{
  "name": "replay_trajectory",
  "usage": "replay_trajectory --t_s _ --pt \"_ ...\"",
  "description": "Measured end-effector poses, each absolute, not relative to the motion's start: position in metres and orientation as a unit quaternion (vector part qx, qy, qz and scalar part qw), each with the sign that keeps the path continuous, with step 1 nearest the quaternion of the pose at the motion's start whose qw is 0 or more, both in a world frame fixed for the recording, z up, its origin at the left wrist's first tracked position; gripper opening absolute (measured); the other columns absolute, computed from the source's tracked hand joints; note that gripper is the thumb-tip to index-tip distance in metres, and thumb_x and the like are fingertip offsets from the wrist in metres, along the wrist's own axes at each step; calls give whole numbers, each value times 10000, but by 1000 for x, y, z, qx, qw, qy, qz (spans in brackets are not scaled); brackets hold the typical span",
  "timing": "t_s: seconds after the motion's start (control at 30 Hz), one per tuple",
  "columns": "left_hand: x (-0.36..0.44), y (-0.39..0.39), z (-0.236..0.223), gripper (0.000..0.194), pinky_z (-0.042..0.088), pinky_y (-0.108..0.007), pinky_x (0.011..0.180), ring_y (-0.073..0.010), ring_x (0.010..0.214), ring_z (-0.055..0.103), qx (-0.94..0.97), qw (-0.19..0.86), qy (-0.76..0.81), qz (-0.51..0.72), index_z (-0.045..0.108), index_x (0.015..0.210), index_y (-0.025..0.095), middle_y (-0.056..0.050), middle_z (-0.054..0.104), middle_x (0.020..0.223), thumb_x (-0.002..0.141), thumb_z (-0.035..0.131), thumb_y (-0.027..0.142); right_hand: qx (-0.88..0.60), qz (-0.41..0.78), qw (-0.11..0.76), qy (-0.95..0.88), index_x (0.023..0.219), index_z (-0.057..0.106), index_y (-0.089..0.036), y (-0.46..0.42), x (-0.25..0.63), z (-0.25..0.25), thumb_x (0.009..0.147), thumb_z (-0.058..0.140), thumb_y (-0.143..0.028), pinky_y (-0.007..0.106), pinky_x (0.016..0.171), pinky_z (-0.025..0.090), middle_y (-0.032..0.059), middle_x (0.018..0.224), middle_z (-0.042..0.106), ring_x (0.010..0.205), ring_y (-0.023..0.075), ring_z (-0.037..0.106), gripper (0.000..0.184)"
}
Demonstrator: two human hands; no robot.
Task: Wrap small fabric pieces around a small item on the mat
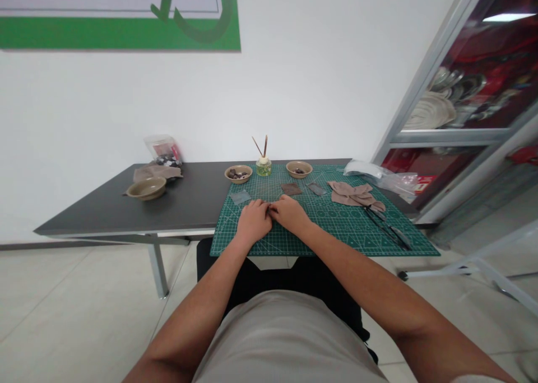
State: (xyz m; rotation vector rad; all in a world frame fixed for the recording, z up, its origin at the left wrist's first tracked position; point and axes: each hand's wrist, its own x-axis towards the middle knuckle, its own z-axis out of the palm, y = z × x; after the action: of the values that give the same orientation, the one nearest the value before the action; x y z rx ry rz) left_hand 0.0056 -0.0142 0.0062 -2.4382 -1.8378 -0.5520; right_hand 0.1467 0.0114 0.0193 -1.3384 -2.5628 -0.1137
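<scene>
Over the near half of the green mat [229, 226], the left hand [254, 220] and right hand [290, 214] meet, both grips pinched together on a small dark piece [269, 208]. It is mostly hidden; it looks light, its stiffness unclear, best held by opposite edges with fingertips. 2 bowls, the left bowl [238, 180] and right bowl [298, 175], sit at the mat's far edge.

Bright, even light; edges stretch, and details seem slightly soft.

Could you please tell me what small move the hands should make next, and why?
Perhaps ease the left hand slightly away, since its fingertips and those of the right hand meet around something small and dark, mostly hidden from view.
</scene>
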Motion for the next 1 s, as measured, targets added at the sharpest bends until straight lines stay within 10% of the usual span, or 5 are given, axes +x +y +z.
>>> replay_trajectory --t_s 1.0 --pt "7 -17 6 323 412 -397 895 -257 1090 519 -778 21 -604 -175 596 1158 200 -97 599 1138 886 422 214 -497 -39 135 -856 905 731 -154 13 153 16 951 469 -258 298 764 390 98 854 709 901 209 549 286"
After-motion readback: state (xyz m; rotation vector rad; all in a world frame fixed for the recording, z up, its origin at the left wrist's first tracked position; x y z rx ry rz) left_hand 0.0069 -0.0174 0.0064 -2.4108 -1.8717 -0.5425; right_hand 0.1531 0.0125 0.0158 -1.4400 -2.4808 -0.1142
